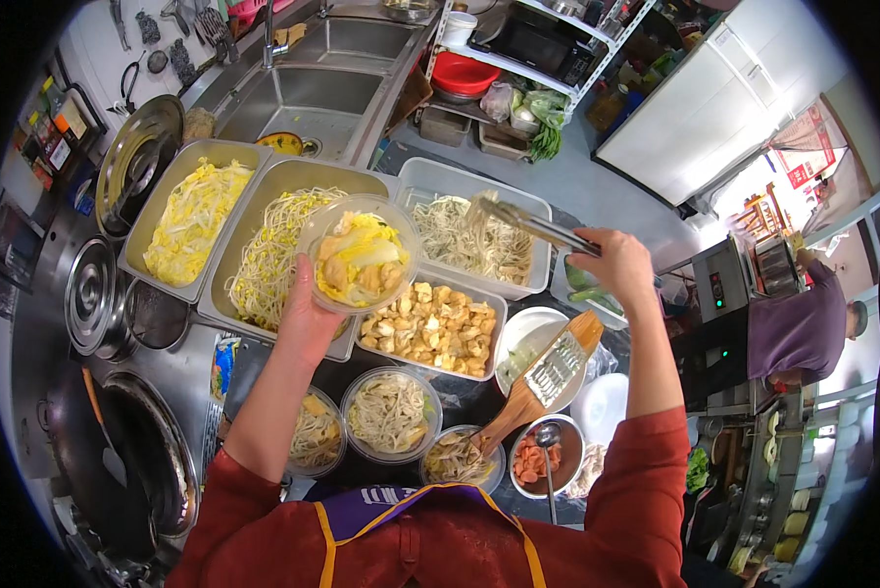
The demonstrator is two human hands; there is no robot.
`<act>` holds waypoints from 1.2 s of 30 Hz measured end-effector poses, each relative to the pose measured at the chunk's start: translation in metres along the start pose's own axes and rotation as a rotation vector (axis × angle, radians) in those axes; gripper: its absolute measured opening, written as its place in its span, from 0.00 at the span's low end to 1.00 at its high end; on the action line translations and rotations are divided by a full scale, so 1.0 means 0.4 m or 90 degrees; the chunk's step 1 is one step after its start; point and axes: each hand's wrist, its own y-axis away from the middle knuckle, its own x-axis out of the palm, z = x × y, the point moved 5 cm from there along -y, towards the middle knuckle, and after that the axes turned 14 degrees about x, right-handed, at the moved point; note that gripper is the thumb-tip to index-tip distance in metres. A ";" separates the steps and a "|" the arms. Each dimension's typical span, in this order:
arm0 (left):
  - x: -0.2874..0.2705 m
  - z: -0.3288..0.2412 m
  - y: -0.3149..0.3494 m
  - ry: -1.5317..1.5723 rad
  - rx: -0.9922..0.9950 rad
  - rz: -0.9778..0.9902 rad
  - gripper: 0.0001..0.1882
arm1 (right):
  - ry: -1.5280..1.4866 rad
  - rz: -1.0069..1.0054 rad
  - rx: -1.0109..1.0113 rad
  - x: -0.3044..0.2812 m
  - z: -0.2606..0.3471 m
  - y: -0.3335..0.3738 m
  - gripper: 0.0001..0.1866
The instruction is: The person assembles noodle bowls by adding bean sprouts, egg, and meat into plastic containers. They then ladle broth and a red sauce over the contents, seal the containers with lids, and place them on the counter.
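My left hand is closed on the rim of a clear round plastic bowl. Yellow cabbage leaves and golden fried tofu chunks lie in that bowl. My right hand grips metal tongs, whose tips hold some pale shreds over a translucent rectangular tub. More of the same pale strips fill the tub. Below the bowl stands a tray of golden fried tofu cubes. Left of it, bean sprouts fill a metal pan, and chopped yellow cabbage fills another.
Filled round containers line the near edge. A wooden-handled grater rests across a white bowl, beside a bowl of orange pieces with a ladle. A wok sits left, a sink behind. Another person works far right.
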 end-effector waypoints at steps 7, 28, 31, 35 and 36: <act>0.005 0.134 -0.093 -0.139 -0.009 -0.099 0.38 | -0.284 -0.086 -0.039 -0.232 -0.019 0.069 0.22; 0.066 0.131 -0.062 -0.236 0.008 0.008 0.40 | -0.004 -0.069 -0.171 -0.209 0.152 0.169 0.20; 0.068 0.129 -0.054 -0.209 0.001 0.026 0.41 | -0.002 -0.083 -0.144 -0.218 0.163 0.160 0.19; 0.062 0.135 -0.052 -0.196 -0.008 0.011 0.41 | 0.025 -0.101 -0.154 -0.227 0.181 0.168 0.21; 0.061 0.135 -0.053 -0.190 -0.005 0.010 0.41 | 0.002 -0.110 -0.152 -0.235 0.175 0.169 0.21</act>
